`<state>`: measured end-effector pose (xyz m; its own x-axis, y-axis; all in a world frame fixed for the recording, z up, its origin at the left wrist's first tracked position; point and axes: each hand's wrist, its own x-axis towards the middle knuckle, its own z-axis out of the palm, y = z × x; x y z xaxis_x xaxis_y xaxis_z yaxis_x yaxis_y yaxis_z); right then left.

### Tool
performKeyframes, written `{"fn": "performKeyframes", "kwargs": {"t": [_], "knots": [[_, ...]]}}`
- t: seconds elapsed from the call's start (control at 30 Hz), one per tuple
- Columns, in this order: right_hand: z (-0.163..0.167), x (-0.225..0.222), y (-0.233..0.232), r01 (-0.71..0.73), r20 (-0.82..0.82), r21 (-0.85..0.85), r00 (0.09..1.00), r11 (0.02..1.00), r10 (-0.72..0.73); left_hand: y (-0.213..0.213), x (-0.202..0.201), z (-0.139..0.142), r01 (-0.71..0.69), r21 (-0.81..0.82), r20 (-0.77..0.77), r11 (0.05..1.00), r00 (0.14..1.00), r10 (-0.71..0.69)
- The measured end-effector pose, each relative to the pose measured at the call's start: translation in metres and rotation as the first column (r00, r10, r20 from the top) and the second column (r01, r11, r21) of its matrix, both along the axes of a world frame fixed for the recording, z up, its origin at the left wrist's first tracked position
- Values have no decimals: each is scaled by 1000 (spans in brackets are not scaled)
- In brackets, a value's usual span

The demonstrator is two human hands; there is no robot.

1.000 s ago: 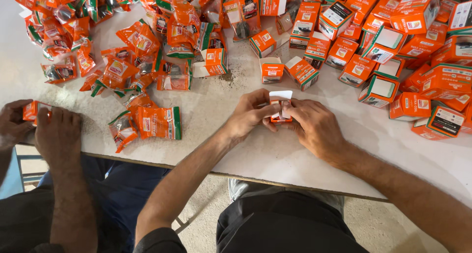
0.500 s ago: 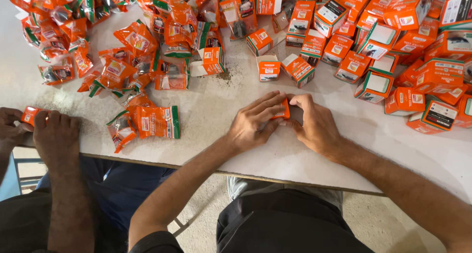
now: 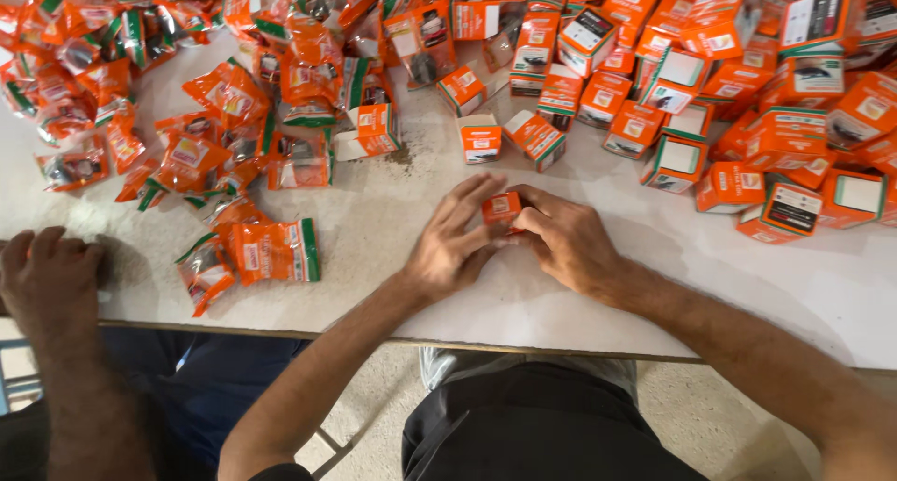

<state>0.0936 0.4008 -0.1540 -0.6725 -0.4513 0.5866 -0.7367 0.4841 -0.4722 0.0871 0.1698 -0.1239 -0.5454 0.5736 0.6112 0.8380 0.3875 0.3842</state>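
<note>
small orange box (image 3: 503,207) | closed; cube-like | left hand (image 3: 455,241) and right hand (image 3: 563,243) both grasping it on white table (image 3: 654,285)

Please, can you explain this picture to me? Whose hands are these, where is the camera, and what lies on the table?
The camera sits on a person's head and looks down. That person's left hand and right hand together hold one small orange box over a white table. Many similar small orange boxes are piled at the upper right. Orange plastic packets lie at the upper left. The hand at the far left belongs to another person sitting beside them.
</note>
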Motion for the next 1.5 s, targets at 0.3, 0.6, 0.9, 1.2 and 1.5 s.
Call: {"fn": "performKeyframes", "kwargs": {"t": [0.3, 0.6, 0.9, 1.2, 1.5], "knots": [[60, -37, 77, 649, -518, 26, 659, 761, -545, -1, -5, -2, -324, 141, -77, 936, 939, 336], [18, -8, 13, 113, 99, -14, 989, 994, -111, 18, -70, 10, -384, 39, 24, 923, 923, 383], [10, -13, -15, 137, 367, 79, 917, 987, -156, 25, 15, 27, -142, 26, 343, 989, 931, 125], [16, -8, -25, -123, 247, -71, 959, 990, 137, -15, -168, 44, -594, 75, -230, 801, 771, 594], [22, -9, -14, -138, 236, -132, 957, 982, 167, -11, -205, -12, -595, -438, -282, 673, 802, 526]]}}
